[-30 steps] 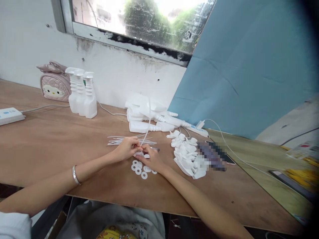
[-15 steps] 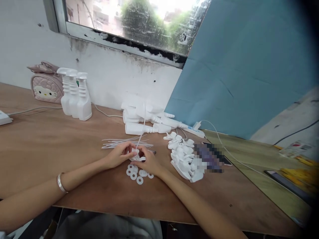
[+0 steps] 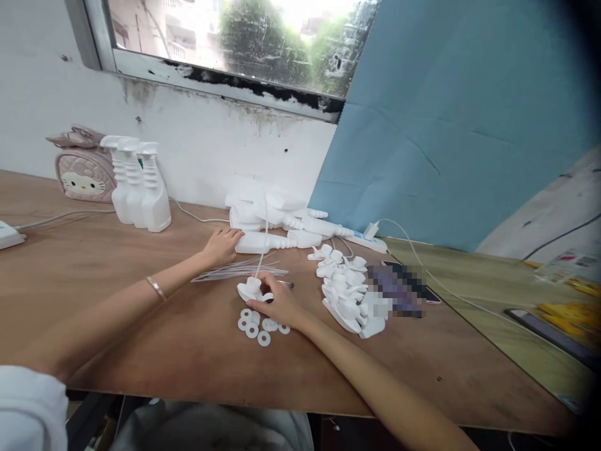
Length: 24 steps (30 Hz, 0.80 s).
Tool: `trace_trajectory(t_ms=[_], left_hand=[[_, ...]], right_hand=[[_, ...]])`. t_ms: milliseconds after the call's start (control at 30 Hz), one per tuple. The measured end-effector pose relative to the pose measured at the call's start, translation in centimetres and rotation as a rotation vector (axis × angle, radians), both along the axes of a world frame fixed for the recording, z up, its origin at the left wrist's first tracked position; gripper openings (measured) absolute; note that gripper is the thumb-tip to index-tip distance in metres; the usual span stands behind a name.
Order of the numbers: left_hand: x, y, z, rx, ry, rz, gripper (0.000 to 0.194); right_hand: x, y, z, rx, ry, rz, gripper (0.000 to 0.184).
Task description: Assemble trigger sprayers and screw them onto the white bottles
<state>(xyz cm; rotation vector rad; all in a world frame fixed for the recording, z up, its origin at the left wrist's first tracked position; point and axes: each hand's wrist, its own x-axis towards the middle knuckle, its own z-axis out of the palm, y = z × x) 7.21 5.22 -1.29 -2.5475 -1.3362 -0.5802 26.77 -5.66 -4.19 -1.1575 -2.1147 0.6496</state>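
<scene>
The right hand (image 3: 280,305) is pinching a spray head (image 3: 250,289) mid-counter (image 3: 188,357), just beyond the rings (image 3: 263,339); a tube (image 3: 265,232) is already standing up from it. The left hand (image 3: 221,247) is reaching to the left end of a lying bottle (image 3: 251,243), whether gripping I cannot tell. Three bottles (image 3: 134,194) are standing far left with heads on, apparently finished. Other bottles (image 3: 251,203) are lying far off, spare heads (image 3: 345,291) are heaping up right, and loose tubes (image 3: 218,274) are lying between, seemingly unused.
</scene>
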Motion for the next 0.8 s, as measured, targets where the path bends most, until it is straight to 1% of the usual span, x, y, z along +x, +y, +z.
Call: trace_trajectory(t_ms=[133,233,333,467,600,667,733,800], left_hand=[[0.2,1.7,-1.1,0.012,0.080,-0.017,0.054],[0.1,1.8,-1.6,0.041,0.107,-0.035,0.052],[-0.2,1.5,-1.8,0.075,0.117,-0.058,0.049],[-0.8,1.0,-1.4,0.103,0.092,-0.059,0.047],[-1.9,0.1,-0.1,0.126,0.033,-0.042,0.041],[-2.8,-0.8,0.8,0.133,-0.078,0.006,0.041],[-4.2,-1.7,1.8,0.088,-0.351,0.102,0.042],[-5.9,-2.5,2.4,-0.035,-0.670,0.155,0.044]], right_hand=[[0.0,-0.1,0.2,0.006,-0.009,-0.001,0.048],[-0.1,-0.2,0.4,0.010,0.004,0.014,0.046],[-0.1,-0.2,0.4,0.016,0.005,0.018,0.046],[-0.1,-0.1,0.3,0.004,-0.007,0.016,0.047],[-0.1,-0.2,0.4,0.007,-0.011,0.007,0.048],[-0.1,-0.3,0.6,0.011,-0.004,0.031,0.048],[0.0,-0.3,0.9,0.018,0.012,0.078,0.048],[0.0,-0.4,1.2,0.046,0.043,0.113,0.045]])
